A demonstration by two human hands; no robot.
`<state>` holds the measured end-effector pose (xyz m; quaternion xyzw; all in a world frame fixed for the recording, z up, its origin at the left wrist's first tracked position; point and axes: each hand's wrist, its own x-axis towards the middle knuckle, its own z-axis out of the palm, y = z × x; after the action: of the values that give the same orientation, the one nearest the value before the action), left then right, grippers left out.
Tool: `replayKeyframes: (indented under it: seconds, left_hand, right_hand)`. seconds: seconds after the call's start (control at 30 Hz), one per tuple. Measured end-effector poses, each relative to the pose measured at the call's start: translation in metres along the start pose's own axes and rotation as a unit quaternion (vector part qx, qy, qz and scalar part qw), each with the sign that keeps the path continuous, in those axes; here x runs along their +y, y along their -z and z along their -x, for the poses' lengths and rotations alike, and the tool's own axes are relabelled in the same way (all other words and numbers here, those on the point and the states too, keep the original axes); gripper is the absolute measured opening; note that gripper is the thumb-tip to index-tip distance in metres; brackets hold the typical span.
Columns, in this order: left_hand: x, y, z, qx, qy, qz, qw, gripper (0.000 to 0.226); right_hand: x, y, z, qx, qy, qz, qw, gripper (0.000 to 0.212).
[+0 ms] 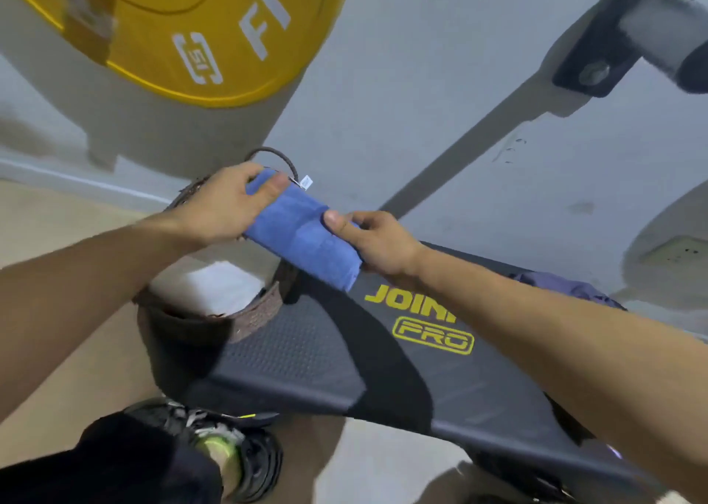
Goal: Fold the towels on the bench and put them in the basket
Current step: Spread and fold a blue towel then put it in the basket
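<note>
A folded blue towel [302, 231] hangs in the air between both hands, above the left end of the black bench [325, 354] and the near rim of the brown woven basket [260, 308]. My left hand [226, 204] grips the towel's far end, thumb on top. My right hand [373, 241] pinches the near end. Something white lies inside the basket. A crumpled purple towel [567, 287] lies on the bench at the right, partly hidden by my right forearm.
A yellow weight plate [184, 24] leans against the wall at the upper left. A dark rack bracket with a grey roller [628, 36] juts out at the upper right. My shoe [222, 446] stands on the floor below the basket.
</note>
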<state>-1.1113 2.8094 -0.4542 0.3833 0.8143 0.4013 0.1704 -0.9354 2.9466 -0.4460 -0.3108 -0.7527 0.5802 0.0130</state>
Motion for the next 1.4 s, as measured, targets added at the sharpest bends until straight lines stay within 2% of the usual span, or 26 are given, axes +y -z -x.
replayKeyframes:
  seconds: [0.13, 0.23, 0.33, 0.5, 0.63, 0.7, 0.73, 0.8, 0.87, 0.93, 1.0, 1.1, 1.2, 1.3, 1.4]
  left_hand:
    - [-0.051, 0.014, -0.053, -0.006, 0.06, 0.055, 0.997, 0.03]
    - [-0.089, 0.011, -0.078, 0.076, 0.112, 0.032, 0.99, 0.035]
    - [-0.112, 0.005, -0.084, 0.13, 0.136, -0.001, 0.982, 0.028]
    - [-0.113, -0.001, -0.091, 0.146, 0.147, -0.059, 0.976, 0.034]
    - [-0.112, -0.006, -0.089, 0.146, 0.148, -0.102, 0.973, 0.033]
    - [-0.111, -0.007, -0.085, 0.148, 0.147, -0.11, 0.972, 0.033]
    - [-0.108, -0.006, -0.084, 0.147, 0.149, -0.112, 0.971, 0.033]
    - [-0.103, -0.005, -0.081, 0.139, 0.148, -0.121, 0.972, 0.031]
    - [-0.097, -0.004, -0.074, 0.145, 0.099, -0.165, 0.97, 0.028]
    - [-0.095, -0.003, -0.065, 0.165, -0.012, -0.228, 0.96, 0.026]
    - [-0.1, -0.003, -0.058, 0.121, -0.061, -0.239, 0.962, 0.029]
    - [-0.116, -0.007, -0.047, 0.018, 0.0, -0.224, 0.974, 0.041]
    - [-0.121, -0.004, -0.043, -0.004, 0.021, -0.211, 0.977, 0.047]
    - [-0.105, 0.005, -0.05, -0.042, 0.033, -0.265, 0.963, 0.047]
    - [-0.069, 0.005, -0.054, -0.025, 0.009, -0.276, 0.961, 0.036]
  right_hand:
    - [-0.018, -0.023, -0.076, 0.07, -0.007, 0.058, 0.996, 0.025]
    - [-0.026, -0.037, -0.118, 0.08, -0.001, 0.067, 0.994, 0.013]
    - [-0.026, -0.052, -0.143, 0.092, -0.007, 0.144, 0.985, 0.043]
    - [-0.015, -0.063, -0.159, 0.134, 0.025, 0.31, 0.941, 0.042]
    - [-0.016, -0.067, -0.15, 0.16, 0.166, 0.466, 0.854, 0.031]
    - [-0.017, -0.068, -0.143, 0.115, 0.21, 0.459, 0.855, 0.017]
    - [-0.015, -0.07, -0.139, 0.072, 0.218, 0.461, 0.857, 0.018]
    - [-0.008, -0.073, -0.135, 0.002, 0.207, 0.504, 0.838, 0.025]
    - [0.0, -0.077, -0.136, -0.004, 0.187, 0.533, 0.825, 0.039]
    - [0.007, -0.08, -0.138, 0.023, 0.186, 0.523, 0.832, 0.045]
    - [0.011, -0.084, -0.141, 0.039, 0.187, 0.527, 0.828, 0.044]
    - [0.011, -0.087, -0.144, 0.032, 0.175, 0.522, 0.835, 0.044]
    - [0.004, -0.077, -0.134, 0.029, 0.171, 0.47, 0.865, 0.043]
    - [-0.001, -0.047, -0.106, 0.071, 0.192, 0.379, 0.902, 0.035]
    - [0.006, 0.011, -0.064, 0.088, 0.198, 0.359, 0.908, 0.027]
